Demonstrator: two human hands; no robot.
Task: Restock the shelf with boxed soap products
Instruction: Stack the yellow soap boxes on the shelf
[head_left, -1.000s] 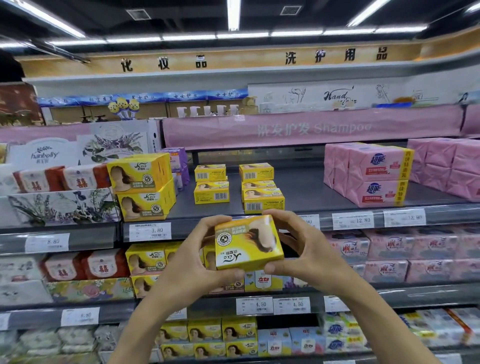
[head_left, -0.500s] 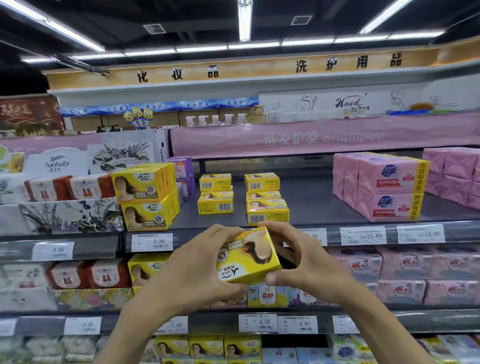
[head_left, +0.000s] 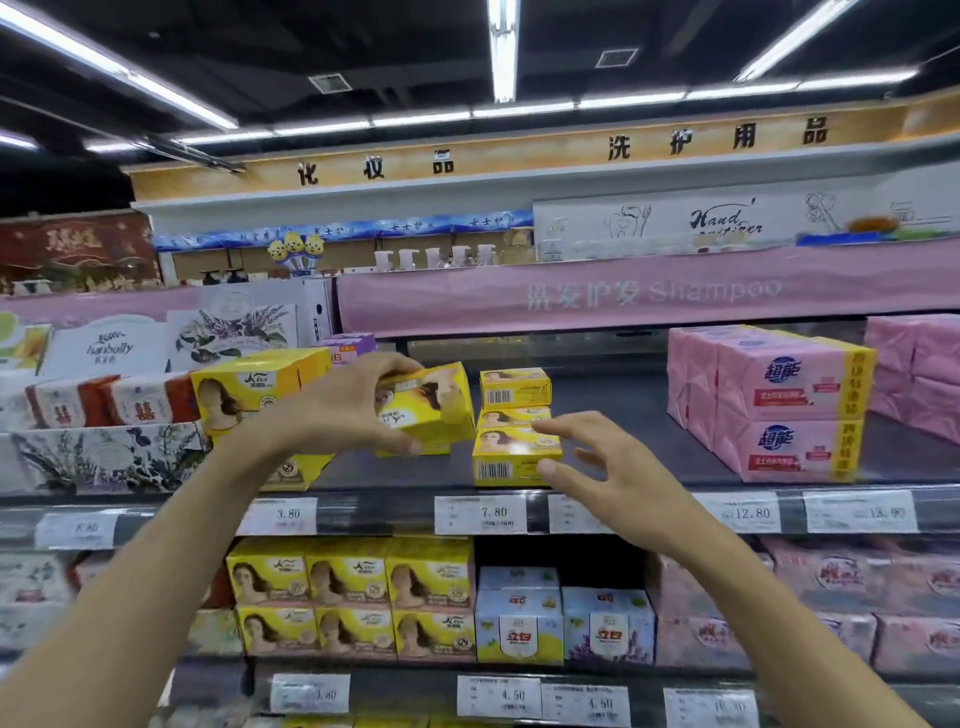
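My left hand (head_left: 343, 410) grips a yellow soap box (head_left: 428, 410) with a woman's picture on it, held over the dark upper shelf (head_left: 623, 415). The box hides the stack behind it. Right of it stands a stack of small yellow soap boxes (head_left: 514, 452), barcodes facing out. My right hand (head_left: 602, 467) is off the held box, fingers spread, its thumb and forefinger close to the right side of the stack's front box. Larger yellow boxes (head_left: 249, 389) stand at the left of the same shelf.
Pink soap packs (head_left: 779, 405) sit at the right of the upper shelf, with bare dark shelf between them and the yellow stack. Price tags (head_left: 480, 514) line the shelf edge. The shelf below holds yellow boxes (head_left: 353, 597) and pale blue boxes (head_left: 519, 623).
Both hands rose to the upper shelf. My right hand let go of the yellow box and moved right toward the stack; my left hand alone now carries the box, moved up.
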